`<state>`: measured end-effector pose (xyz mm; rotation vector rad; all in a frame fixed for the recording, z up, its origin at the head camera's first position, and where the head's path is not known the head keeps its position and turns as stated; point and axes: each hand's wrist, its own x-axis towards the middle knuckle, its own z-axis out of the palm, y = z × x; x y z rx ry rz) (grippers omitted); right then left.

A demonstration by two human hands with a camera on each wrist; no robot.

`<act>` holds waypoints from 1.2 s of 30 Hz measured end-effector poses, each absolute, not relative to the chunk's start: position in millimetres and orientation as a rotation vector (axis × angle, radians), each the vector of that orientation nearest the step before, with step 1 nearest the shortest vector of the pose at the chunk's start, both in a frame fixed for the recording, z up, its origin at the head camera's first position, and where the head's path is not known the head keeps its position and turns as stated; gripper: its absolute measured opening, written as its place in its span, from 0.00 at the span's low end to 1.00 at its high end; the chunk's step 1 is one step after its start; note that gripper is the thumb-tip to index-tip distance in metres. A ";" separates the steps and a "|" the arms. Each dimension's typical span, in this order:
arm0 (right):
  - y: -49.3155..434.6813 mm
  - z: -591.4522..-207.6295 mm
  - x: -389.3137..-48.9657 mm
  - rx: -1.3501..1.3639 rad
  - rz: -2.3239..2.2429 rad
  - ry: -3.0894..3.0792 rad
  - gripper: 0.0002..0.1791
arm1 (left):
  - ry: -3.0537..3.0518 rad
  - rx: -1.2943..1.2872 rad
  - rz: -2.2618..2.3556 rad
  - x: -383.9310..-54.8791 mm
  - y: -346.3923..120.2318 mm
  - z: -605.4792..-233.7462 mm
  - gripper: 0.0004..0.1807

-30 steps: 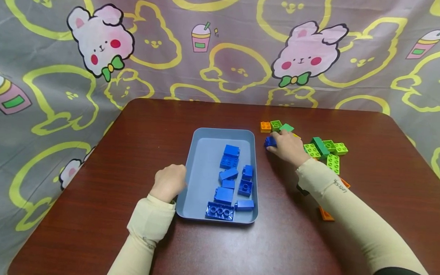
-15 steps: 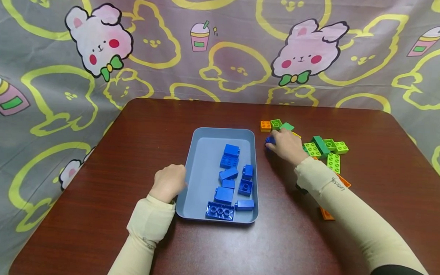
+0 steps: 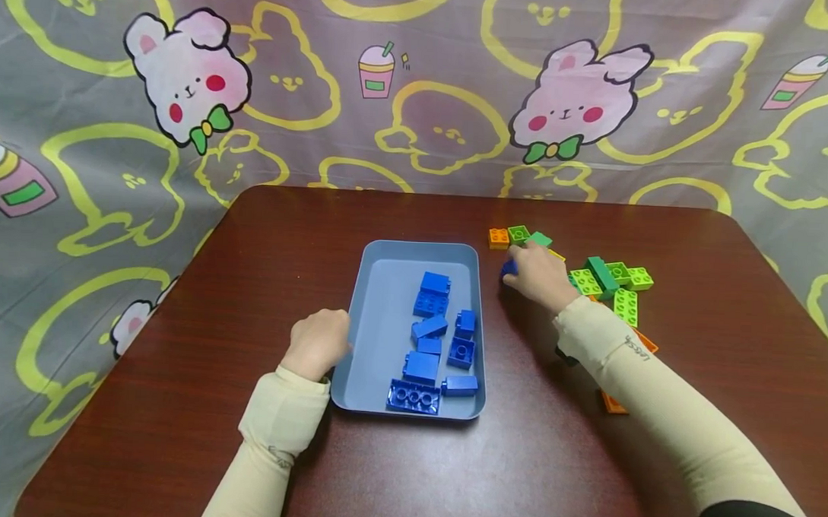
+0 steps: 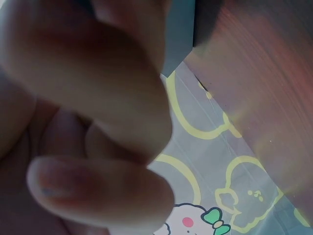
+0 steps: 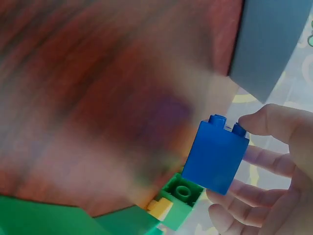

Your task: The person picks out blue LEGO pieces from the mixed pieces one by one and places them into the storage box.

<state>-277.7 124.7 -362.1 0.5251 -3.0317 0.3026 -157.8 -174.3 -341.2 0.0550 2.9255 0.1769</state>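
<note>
My left hand (image 3: 318, 343) is curled at the left rim of a blue-grey tray (image 3: 378, 303) and appears to grip it. Close up in the left wrist view, its bent fingers (image 4: 102, 191) hide most of the contact. Several blue toy building bricks (image 3: 421, 367) lie in the right half of the tray. Beyond the tray's right side, my right hand (image 3: 540, 276) pinches another blue brick (image 5: 217, 156). The right wrist view shows the thumb at one of its studs and the other fingers behind it. From the head, the hand covers much of this brick (image 3: 509, 269).
An orange brick (image 3: 499, 239) and a green brick (image 3: 519, 234) lie past the right hand. Light green bricks (image 3: 626, 306), a dark green one (image 3: 601, 276) and orange pieces (image 3: 614, 402) are spread around the right forearm. A patterned curtain (image 3: 454, 92) hangs behind the table (image 3: 291, 239).
The blue brick at my right hand shows slightly less from the head, as the fingers have shifted a little around it. My left hand and the tray stay put.
</note>
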 end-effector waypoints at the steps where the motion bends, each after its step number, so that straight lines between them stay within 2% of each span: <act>1: 124.5 -360.8 -277.1 0.526 0.310 -3.025 0.21 | 2.927 0.056 0.176 -157.9 -174.3 -341.3 0.07; 10: 112.3 -336.1 -265.5 0.518 0.487 -2.905 0.20 | 2.931 0.060 0.186 -157.3 -174.9 -341.1 0.07; 15: 98.2 -327.4 -258.6 0.635 0.544 -2.812 0.19 | 2.928 0.058 0.178 -158.0 -174.4 -341.0 0.08; 23: 76.3 -332.4 -254.1 0.910 0.517 -2.796 0.18 | 2.933 0.057 0.177 -157.7 -173.5 -341.9 0.06; 36: 66.7 -338.0 -257.1 1.132 0.278 -2.815 0.20 | 2.937 0.062 0.175 -157.7 -173.8 -340.8 0.05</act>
